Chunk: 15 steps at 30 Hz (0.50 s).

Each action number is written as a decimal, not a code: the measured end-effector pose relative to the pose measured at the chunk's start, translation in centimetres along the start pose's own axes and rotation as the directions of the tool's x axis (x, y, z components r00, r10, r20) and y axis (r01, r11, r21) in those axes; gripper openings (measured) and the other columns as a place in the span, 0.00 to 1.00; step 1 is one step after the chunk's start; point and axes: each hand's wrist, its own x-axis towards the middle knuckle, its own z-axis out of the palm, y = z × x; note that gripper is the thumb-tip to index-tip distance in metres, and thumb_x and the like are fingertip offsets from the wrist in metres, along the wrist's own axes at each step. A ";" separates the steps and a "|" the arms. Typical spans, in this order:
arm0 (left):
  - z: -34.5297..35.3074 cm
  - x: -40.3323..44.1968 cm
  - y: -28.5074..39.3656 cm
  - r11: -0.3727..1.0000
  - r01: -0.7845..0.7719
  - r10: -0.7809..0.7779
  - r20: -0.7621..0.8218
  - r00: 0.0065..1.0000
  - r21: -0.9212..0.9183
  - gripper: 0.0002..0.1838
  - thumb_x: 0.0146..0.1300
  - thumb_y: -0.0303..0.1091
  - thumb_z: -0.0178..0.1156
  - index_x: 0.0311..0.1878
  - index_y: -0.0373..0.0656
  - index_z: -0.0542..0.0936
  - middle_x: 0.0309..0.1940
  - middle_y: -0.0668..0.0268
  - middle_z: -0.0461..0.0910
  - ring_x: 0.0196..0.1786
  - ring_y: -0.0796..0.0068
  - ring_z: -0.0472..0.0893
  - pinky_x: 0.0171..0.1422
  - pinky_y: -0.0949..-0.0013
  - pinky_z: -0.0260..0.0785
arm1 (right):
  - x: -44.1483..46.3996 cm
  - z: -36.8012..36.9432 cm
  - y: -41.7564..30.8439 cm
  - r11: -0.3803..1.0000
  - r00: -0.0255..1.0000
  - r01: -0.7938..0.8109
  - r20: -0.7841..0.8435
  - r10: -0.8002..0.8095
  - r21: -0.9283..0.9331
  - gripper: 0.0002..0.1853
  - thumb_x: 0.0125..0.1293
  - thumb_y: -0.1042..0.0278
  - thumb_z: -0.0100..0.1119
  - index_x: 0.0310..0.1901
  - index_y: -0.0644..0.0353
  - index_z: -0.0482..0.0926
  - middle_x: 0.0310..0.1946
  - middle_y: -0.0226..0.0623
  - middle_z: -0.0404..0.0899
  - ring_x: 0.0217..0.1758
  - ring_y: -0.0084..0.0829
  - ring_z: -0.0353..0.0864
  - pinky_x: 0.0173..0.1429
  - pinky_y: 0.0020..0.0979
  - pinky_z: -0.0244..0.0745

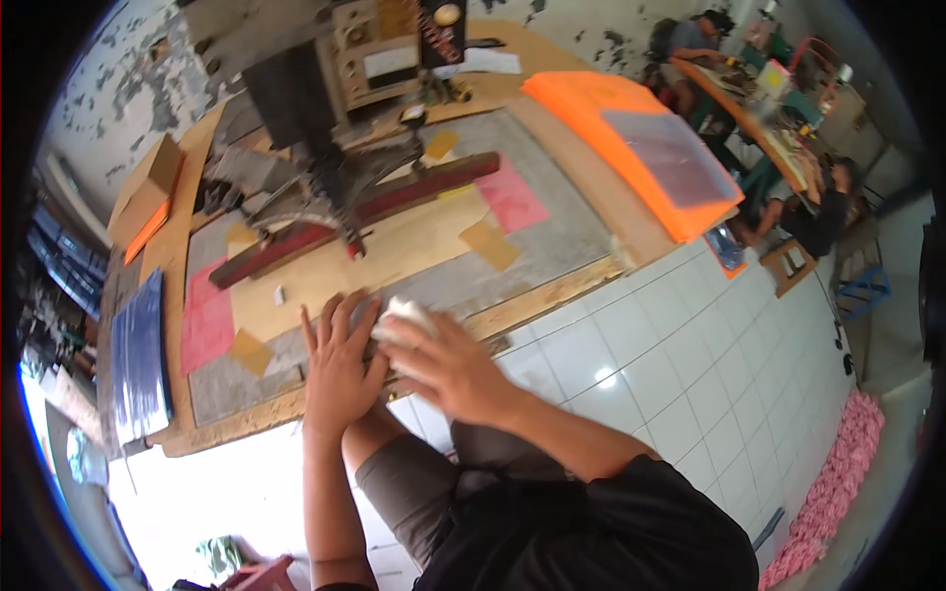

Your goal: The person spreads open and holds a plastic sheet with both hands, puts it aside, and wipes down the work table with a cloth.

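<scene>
My right hand (443,366) is closed around a white cloth-like wad (406,320) at the front edge of the machine's grey bed (552,212). Beside it, with fingers spread, my left hand (343,360) rests at the bed's front edge; nothing shows in it. A tan sheet (394,251) lies on the bed beyond both hands, with pink pieces (207,320) at its ends and brown tape (490,246) near its edge. On the sheet, left of my left hand, sits a small white piece (280,295). A red bar (424,187) crosses above the sheet.
The machine's dark arm (296,108) rises behind the bar. Orange sheets (601,118) under a clear film lie at the right, and a blue stack (143,355) at the left. Two people (833,212) sit at a bench (749,108) at upper right.
</scene>
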 end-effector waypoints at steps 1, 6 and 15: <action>0.0 -0.4 0.1 1.000 0.015 -0.015 -0.001 1.000 0.024 0.33 0.71 0.44 0.63 0.78 0.45 0.79 0.78 0.60 0.73 0.85 0.47 0.65 0.94 0.28 0.34 | -0.2 -1.1 0.9 0.998 1.000 0.004 -0.024 -0.005 -0.055 0.23 0.70 0.61 0.73 0.66 0.54 0.85 0.76 0.39 0.76 0.75 0.56 0.76 0.79 0.57 0.71; 0.6 -0.2 0.5 0.997 0.025 -0.023 -0.042 0.999 0.070 0.33 0.72 0.44 0.62 0.78 0.44 0.79 0.79 0.61 0.72 0.86 0.47 0.63 0.94 0.28 0.33 | -4.0 -9.9 11.2 0.926 0.953 -0.240 -0.250 0.169 -0.290 0.20 0.69 0.65 0.73 0.62 0.55 0.86 0.72 0.39 0.81 0.68 0.50 0.81 0.72 0.55 0.73; 0.7 0.0 0.7 0.996 0.048 -0.046 -0.026 0.999 0.072 0.34 0.72 0.45 0.61 0.80 0.44 0.76 0.81 0.61 0.70 0.87 0.47 0.62 0.94 0.28 0.31 | -3.0 -2.2 2.2 0.996 0.998 -0.015 -0.064 0.010 -0.086 0.21 0.69 0.64 0.74 0.63 0.49 0.85 0.77 0.36 0.76 0.80 0.55 0.74 0.82 0.59 0.68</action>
